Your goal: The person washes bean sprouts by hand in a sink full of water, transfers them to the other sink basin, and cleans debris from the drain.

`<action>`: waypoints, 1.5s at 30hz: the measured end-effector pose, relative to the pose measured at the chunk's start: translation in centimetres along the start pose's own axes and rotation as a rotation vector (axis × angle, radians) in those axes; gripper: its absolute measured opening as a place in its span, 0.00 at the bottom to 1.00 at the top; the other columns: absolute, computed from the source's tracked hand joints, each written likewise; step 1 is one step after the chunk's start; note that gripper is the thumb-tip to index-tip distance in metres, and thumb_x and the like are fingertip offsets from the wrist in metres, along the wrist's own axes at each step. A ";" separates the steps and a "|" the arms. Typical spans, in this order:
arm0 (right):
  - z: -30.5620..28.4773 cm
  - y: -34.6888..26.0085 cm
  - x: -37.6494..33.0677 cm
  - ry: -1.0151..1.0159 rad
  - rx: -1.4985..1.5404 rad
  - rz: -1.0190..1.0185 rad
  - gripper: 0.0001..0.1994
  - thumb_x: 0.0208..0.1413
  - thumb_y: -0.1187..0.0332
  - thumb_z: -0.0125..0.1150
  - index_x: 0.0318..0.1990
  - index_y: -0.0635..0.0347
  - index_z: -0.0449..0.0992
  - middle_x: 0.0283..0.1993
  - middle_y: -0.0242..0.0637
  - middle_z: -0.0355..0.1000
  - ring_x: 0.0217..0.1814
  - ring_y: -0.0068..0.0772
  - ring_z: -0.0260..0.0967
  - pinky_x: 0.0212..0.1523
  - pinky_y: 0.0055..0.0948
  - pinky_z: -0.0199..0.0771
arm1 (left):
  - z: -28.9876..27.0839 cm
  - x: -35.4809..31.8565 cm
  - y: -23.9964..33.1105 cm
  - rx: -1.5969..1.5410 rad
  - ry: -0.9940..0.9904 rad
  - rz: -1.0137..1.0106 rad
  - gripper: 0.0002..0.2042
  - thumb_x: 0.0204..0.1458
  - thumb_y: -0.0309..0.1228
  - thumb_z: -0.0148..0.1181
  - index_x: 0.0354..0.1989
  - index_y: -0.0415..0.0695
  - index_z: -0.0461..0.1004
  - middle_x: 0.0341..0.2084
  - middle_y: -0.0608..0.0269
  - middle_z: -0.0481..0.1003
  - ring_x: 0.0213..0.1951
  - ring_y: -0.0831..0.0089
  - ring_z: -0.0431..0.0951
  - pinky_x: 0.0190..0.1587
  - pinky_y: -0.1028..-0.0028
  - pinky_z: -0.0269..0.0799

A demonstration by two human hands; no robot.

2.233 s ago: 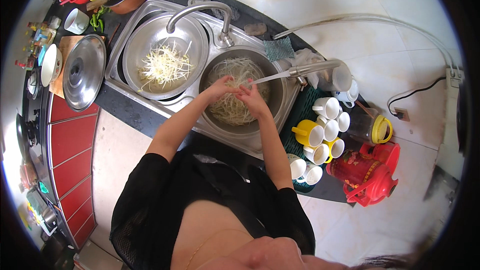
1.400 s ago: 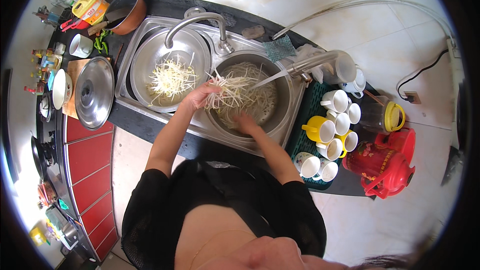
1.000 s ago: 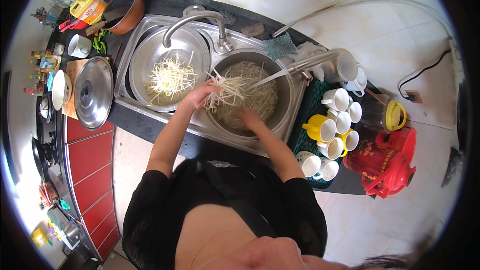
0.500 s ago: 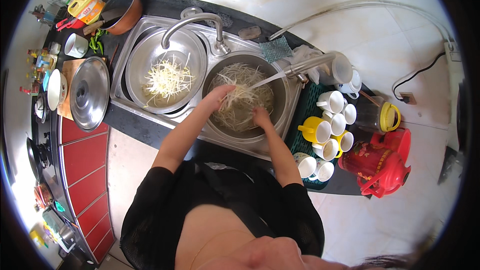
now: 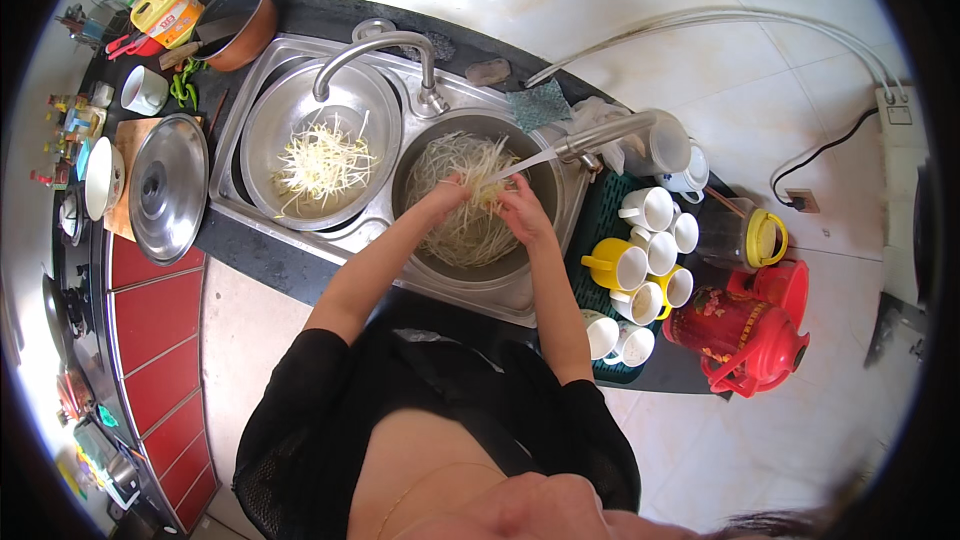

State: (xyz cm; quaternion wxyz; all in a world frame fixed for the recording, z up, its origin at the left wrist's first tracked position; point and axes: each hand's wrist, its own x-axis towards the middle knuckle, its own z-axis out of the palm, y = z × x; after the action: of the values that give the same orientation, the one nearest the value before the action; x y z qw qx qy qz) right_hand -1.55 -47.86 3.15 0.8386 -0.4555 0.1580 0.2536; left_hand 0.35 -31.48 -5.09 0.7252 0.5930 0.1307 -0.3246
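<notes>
Both my hands are over the right sink bowl [image 5: 545,202], which holds water and many loose bean sprouts [image 5: 462,235]. My left hand [image 5: 448,196] is closed on a bunch of sprouts under the running faucet [image 5: 590,137]. On the bunch's right side, my right hand [image 5: 522,210] has its fingers curled around sprouts too. Water streams down onto the bunch between the two hands. In the left basin sits a wide metal bowl [image 5: 268,165] with a pile of bean sprouts [image 5: 325,162] in it.
A curved faucet [image 5: 378,44] arches over the metal bowl. Mugs [image 5: 618,262] crowd a green rack [image 5: 580,285] right of the sink, beside a red thermos [image 5: 745,335]. Leftward are a metal lid [image 5: 168,190], a brown pot [image 5: 240,25] and green peppers [image 5: 184,88].
My right hand has risen from the water to the bunch beside my left hand. Both hands now hold sprouts under the stream. The whole view has shifted slightly.
</notes>
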 end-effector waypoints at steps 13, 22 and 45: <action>1.3 -3.3 -2.3 -0.002 -0.252 -0.007 0.31 0.50 0.76 0.44 0.60 0.48 0.39 0.56 0.41 0.52 0.45 0.33 0.62 0.39 0.31 0.70 | -1.6 -3.9 4.7 -0.568 -0.300 -0.186 0.16 0.47 0.32 0.52 0.43 0.37 0.64 0.37 0.56 0.70 0.38 0.67 0.72 0.40 0.69 0.69; 0.0 1.9 -1.4 0.042 0.183 0.172 0.19 0.53 0.62 0.48 0.52 0.52 0.56 0.46 0.34 0.60 0.43 0.31 0.63 0.38 0.33 0.69 | -2.2 -5.7 5.7 -0.524 -0.534 -0.244 0.16 0.47 0.31 0.51 0.43 0.36 0.65 0.37 0.54 0.71 0.37 0.67 0.73 0.41 0.71 0.69; -6.1 16.5 3.1 -0.001 -1.800 -0.033 0.28 0.39 0.66 0.57 0.53 0.41 0.58 0.59 0.48 0.44 0.57 0.50 0.46 0.51 0.47 0.54 | -6.9 -7.7 6.5 -0.493 -0.138 -0.179 0.14 0.46 0.29 0.53 0.39 0.32 0.65 0.36 0.51 0.71 0.36 0.64 0.73 0.41 0.71 0.71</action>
State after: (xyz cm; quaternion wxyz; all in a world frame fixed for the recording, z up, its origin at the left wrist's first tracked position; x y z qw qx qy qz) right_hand -8.58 -44.63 -12.92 0.1682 -0.9421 -0.1071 0.2697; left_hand -0.01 -21.96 2.55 0.8232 0.3611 0.2078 -0.3856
